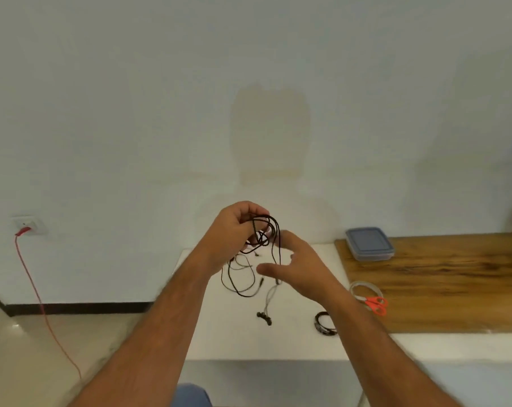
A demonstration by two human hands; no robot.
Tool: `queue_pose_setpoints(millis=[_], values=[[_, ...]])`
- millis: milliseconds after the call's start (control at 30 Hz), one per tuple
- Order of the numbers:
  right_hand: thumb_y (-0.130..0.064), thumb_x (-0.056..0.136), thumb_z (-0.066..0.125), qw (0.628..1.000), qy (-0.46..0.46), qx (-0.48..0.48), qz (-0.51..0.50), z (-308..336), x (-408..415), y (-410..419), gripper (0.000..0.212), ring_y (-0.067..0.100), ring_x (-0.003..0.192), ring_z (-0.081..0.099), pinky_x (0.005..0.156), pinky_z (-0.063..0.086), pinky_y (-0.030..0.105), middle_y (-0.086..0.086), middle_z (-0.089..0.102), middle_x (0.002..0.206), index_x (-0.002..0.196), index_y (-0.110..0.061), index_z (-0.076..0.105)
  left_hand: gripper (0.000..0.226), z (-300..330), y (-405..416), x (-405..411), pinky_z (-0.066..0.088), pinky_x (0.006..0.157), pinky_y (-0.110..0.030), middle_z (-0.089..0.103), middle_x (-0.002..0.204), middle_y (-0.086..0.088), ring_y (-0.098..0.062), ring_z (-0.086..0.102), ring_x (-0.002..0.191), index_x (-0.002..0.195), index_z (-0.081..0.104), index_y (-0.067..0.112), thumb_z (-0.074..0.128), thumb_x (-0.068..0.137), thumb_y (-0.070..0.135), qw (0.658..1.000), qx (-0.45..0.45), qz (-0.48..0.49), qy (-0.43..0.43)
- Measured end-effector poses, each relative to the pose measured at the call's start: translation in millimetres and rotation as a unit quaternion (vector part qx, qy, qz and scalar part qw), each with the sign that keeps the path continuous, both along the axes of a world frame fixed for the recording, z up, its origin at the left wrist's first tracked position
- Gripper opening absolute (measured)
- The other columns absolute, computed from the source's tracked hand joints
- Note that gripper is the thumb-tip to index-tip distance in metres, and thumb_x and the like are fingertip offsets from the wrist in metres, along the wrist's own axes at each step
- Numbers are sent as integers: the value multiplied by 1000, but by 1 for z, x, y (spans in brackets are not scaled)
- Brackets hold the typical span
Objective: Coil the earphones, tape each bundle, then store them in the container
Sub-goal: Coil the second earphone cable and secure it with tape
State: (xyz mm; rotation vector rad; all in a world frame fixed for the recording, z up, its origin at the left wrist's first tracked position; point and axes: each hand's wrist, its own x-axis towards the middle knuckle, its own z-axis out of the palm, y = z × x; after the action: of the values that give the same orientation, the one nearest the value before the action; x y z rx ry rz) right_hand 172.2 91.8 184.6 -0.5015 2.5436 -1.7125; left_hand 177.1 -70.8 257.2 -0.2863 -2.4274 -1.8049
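Coiling is the step in hand, so keep your left hand point(234, 230) as the anchor: its grip is curled round the loops of the black earphones point(260, 239), held up above the white table point(240, 342). Your right hand point(298, 265) hangs just beside the dangling cord with fingers spread and relaxed, holding nothing that I can see, though the cord passes close by its fingertips.

Most of the cord is not wound yet. Long loops trail below your left hand, and the earbuds point(264, 317) hang low near the table. Pinch that loose run with your right hand and lay each turn evenly over the fingers of the left, all turns the same size, so that the bundle will take tape neatly. Watch for the loops tangling; I judge they could snag if you pull fast.

The tape roll point(363, 289) and the red-handled scissors point(376, 304) lie on the wooden board point(454, 283) to your right, and the container point(369, 243) stands at its far corner with its lid on.
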Motion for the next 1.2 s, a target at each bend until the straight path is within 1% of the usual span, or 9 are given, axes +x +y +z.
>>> queue_pose_setpoints(millis=[100,233,367,500,667,867,967,1067,1200], values=[[-15,85,69,999,26,20,20,50,27,2,4,11,79,70,85,56,37,0,75,84,89,-14,68,20,38,-1,30,40,47,-13,69,77,0,-6,54,54,93,66,18,58,91,0,999,4,-6,47],[-9,91,64,998,51,-26,-6,103,53,29,10,13,46,57,60,54,36,-1,64,59,82,-9,69,17,65,-21,59,42,49,-14,68,79,0,-4,54,52,94,68,14,66,87,-1,997,-26,3,70],[-19,94,62,997,73,4,6,163,72,53,18,11,41,43,41,39,22,0,58,62,93,-4,72,25,66,-37,73,47,54,-15,72,83,6,-3,59,54,93,70,22,67,84,-1,986,-152,29,63],[-30,97,57,971,205,113,-48,214,81,61,23,9,50,41,52,36,23,-1,53,61,90,-15,73,24,55,-45,79,49,52,-22,72,88,8,-8,65,60,92,69,27,72,79,8,972,-233,18,10],[-25,98,53,955,277,56,-94,246,88,60,21,4,42,32,45,28,17,-11,41,51,89,-20,71,17,36,-53,85,50,52,-22,72,93,5,-8,68,63,95,68,22,73,81,16,948,-305,-32,-81],[-21,96,55,926,325,-30,-189,263,84,53,21,3,43,39,47,30,15,-19,45,43,84,-9,69,13,15,-51,93,45,50,-23,68,88,2,-12,62,58,98,68,16,56,94,19,979,-177,-34,-97],[-20,95,55,943,285,-18,-171,260,83,50,20,6,43,35,46,32,22,-12,46,51,84,-10,68,13,15,-48,91,48,62,-21,68,94,5,-7,60,65,100,64,28,68,88,26,989,-145,35,-9],[-13,94,56,983,149,-1,-107,251,83,48,13,14,42,46,43,46,28,4,53,58,89,-7,66,11,29,-40,93,42,51,-15,66,95,5,-6,53,57,97,62,25,66,89,18,992,-120,34,13],[-3,92,56,998,-1,-21,-51,229,84,58,10,18,44,53,69,61,48,6,60,63,101,-5,59,18,58,-33,96,41,53,-21,60,87,-2,-9,48,56,92,56,14,46,88,-1,998,-69,-6,-8]])
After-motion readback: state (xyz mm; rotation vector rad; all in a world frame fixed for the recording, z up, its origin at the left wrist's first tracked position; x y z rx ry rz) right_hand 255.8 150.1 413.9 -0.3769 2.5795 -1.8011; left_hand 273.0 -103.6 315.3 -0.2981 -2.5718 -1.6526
